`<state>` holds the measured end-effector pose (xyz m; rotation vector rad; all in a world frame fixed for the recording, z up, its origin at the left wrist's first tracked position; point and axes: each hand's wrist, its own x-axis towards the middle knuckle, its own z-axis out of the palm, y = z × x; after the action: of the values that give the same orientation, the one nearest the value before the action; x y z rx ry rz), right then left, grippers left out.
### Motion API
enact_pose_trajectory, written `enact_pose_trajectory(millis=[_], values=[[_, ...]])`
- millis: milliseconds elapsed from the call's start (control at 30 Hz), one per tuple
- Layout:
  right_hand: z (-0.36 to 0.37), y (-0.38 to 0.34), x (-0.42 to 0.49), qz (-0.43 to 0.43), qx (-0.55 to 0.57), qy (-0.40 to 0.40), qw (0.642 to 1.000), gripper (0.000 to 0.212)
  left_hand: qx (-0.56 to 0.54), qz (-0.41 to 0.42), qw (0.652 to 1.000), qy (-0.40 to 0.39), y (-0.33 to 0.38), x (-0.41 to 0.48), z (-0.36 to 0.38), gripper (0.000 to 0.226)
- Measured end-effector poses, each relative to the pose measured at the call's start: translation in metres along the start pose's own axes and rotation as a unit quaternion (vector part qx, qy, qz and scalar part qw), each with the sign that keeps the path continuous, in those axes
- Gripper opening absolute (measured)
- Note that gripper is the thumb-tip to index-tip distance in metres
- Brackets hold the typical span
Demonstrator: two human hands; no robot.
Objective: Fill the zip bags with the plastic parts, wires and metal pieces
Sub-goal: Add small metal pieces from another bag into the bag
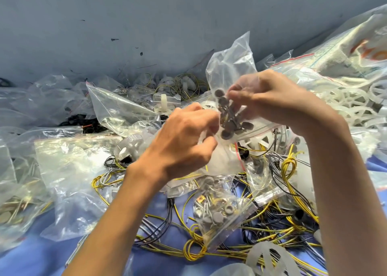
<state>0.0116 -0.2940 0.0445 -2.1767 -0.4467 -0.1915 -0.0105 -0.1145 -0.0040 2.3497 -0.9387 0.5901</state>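
Blue cloth (31,261) below our fingers (206,145), buried under wires (289,166); grey wall (125,24) beyond. Our left hand (184,137) and right hand (272,99) pinch one zip bag (230,66).

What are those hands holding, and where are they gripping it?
A clear zip bag of grey metal pieces: left hand pinches its left edge, right hand its right side.
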Motion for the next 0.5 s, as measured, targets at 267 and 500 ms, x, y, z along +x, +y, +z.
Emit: enact_pose_trajectory(millis=[267, 500], values=[[-0.002, -0.014, -0.008, -0.093, 0.129, 0.002, 0.987, 0.008, -0.259, -0.106, 0.955, 0.099, -0.007, 0.0, -0.014, 0.022], [0.011, -0.023, -0.01, -0.143, 0.157, -0.057, 0.976, 0.013, -0.24, -0.093, 0.96, 0.111, 0.002, 0.004, -0.016, 0.029]])
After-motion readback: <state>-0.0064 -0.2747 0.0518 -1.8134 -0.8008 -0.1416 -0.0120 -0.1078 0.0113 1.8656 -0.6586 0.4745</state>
